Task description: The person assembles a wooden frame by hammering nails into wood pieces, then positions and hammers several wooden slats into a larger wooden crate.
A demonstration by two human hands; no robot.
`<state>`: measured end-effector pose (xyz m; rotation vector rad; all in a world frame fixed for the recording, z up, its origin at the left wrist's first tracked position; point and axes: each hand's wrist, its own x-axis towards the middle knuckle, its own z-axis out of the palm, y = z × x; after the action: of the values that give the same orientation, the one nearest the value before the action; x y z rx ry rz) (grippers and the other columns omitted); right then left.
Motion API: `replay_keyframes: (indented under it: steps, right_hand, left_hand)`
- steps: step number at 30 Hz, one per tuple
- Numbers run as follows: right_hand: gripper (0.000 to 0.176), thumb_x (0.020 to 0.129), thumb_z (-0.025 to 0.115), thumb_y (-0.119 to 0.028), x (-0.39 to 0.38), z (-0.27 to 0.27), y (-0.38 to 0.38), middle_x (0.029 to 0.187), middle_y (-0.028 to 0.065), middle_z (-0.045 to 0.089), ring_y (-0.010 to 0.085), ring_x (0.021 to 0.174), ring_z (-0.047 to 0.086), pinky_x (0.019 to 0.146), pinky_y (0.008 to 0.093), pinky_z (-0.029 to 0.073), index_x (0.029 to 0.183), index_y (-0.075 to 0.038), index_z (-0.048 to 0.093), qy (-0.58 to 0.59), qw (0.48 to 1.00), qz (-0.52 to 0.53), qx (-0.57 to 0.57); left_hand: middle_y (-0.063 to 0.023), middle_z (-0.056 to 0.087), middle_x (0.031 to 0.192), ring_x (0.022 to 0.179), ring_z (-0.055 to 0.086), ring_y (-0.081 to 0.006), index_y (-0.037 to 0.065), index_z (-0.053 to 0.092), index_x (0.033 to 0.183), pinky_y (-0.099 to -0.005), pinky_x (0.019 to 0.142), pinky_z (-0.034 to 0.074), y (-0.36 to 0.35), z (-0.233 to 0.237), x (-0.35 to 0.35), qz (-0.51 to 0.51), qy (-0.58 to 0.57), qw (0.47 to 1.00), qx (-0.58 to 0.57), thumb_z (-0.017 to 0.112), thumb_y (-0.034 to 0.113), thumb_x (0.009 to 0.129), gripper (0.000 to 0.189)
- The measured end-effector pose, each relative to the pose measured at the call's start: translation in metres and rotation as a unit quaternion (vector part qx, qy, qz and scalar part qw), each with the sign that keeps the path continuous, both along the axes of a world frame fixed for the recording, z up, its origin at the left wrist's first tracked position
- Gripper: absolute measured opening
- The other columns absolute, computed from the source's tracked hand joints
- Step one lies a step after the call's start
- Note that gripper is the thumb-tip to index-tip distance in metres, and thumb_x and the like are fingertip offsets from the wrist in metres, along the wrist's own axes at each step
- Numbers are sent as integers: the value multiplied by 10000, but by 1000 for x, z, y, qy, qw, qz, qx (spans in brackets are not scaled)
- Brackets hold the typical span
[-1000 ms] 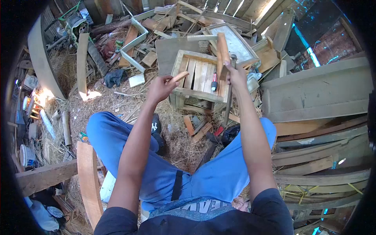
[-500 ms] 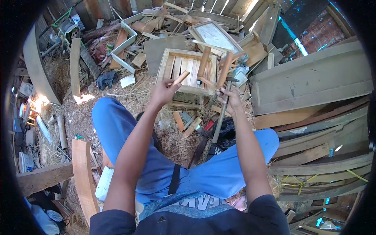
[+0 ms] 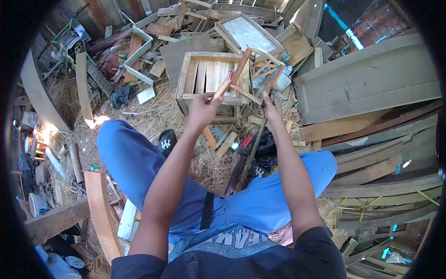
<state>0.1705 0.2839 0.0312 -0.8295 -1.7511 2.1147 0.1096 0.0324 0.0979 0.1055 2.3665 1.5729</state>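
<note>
In the head view, my left hand (image 3: 203, 110) is closed around a short light wooden strip (image 3: 220, 89). Its upper end meets, or lies just in front of, a leg of a small wooden frame (image 3: 240, 69) with crossbars. My right hand (image 3: 273, 111) is closed on a hammer (image 3: 259, 138), its handle slanting down toward my lap; the hammer's head is mostly hidden. The right fingertips also reach the near end of the frame's other leg. Behind the strip stands a wooden crate (image 3: 182, 88) with a slatted inside, where a small red object (image 3: 230, 75) shows.
Scrap wood (image 3: 186, 23) is heaped at the back. A large panel (image 3: 367, 83) and stacked boards (image 3: 385, 172) stand on the right. A curved board (image 3: 100, 214) rises beside my left knee. Straw, offcuts and a black bag (image 3: 265, 151) lie between my legs.
The small frame has tilted and shifted, and the strip in my left hand has come up against its leg. My right hand has moved slightly, still with the hammer. The view has shifted a little.
</note>
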Motion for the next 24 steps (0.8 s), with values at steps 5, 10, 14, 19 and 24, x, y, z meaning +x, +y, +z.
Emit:
replay_keyframes:
  steps: [5,10,14,19,24]
  right_hand:
    - [436,966,730,-425,1,-15,7,888,42,677,102,692,583,530,299,431,1072,-4,691,-82,992,18,94]
    - [391,952,757,-348,-11,-29,-4,872,74,741,129,764,625,720,328,494,1085,20,748,-15,981,19,194]
    - [250,919,771,-230,-17,3,-27,873,93,755,183,796,664,788,345,510,988,11,776,-2,962,65,265]
    - [195,857,769,-127,-27,-9,-28,967,145,735,274,911,701,830,376,518,985,20,762,92,908,87,400]
    - [190,825,763,-65,-21,-14,-33,1067,158,722,309,1021,687,928,378,503,1002,2,767,59,903,95,415]
  left_hand:
    - [-64,703,876,758,600,-125,-16,719,1226,-297,682,480,-17,-34,3,-3,-34,999,10,737,286,951,408]
    - [-55,707,906,776,588,-113,-23,717,1219,-291,686,471,-14,-40,3,11,-35,999,12,733,285,956,405]
    - [-46,681,886,760,560,-113,-18,712,1231,-299,666,445,-1,-47,10,-4,-46,998,33,720,292,968,407]
    - [-95,717,944,842,621,-155,-31,683,1258,-333,758,497,10,-51,16,-4,-40,999,21,679,312,995,432]
    - [-121,738,983,892,651,-185,-34,675,1263,-347,817,509,17,-55,16,-6,-46,999,11,674,304,999,429]
